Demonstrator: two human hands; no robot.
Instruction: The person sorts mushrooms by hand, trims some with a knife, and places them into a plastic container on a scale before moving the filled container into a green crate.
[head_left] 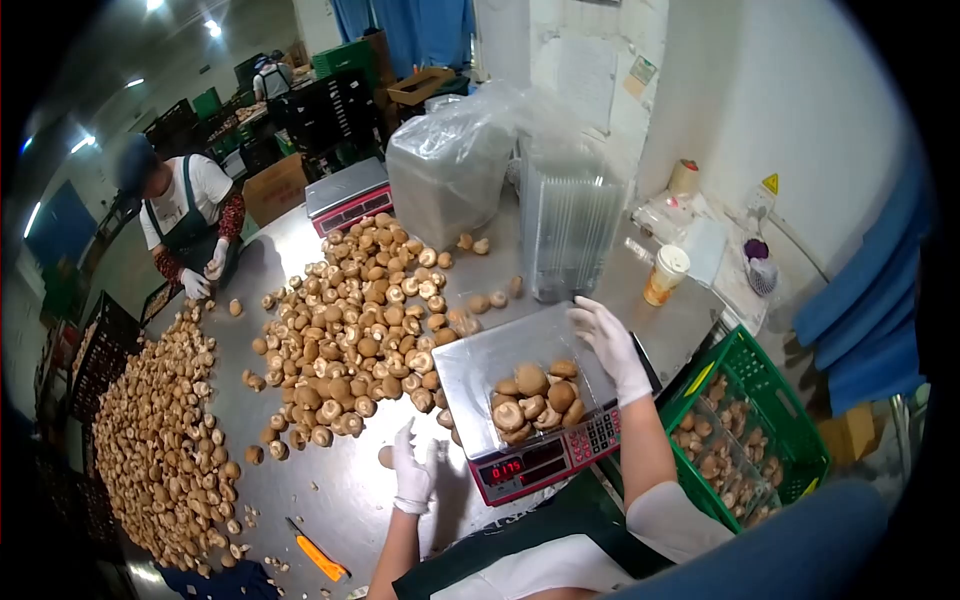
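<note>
Orange-handled knife (pixel 320 557): lies loose at 7 o'clock of our left hand (pixel 412 470); we judge a blind reach backward could meet the blade.
Left hand: gloved, fingers loosely spread, holding nothing; a loose mushroom (pixel 386 457) sits just beside it at 9 o'clock.
Scale (pixel 545 460): between our hands, display lit; piled mushrooms (pixel 535 395) crowd the pan's front edge, so we think a knock might roll one off.
Right hand (pixel 610 345): gloved, released, fingers splayed over the pan's 1 o'clock corner.
Green crate (pixel 790 405): at 3 o'clock; filled packs inside.
Table (pixel 330 495): shiny steel; brown heaps (pixel 350 320) spread toward 10 o'clock.
Room: dim packing hall; a co-worker (pixel 185 210) stands at the table's far 10 o'clock side; dark crates beyond.
</note>
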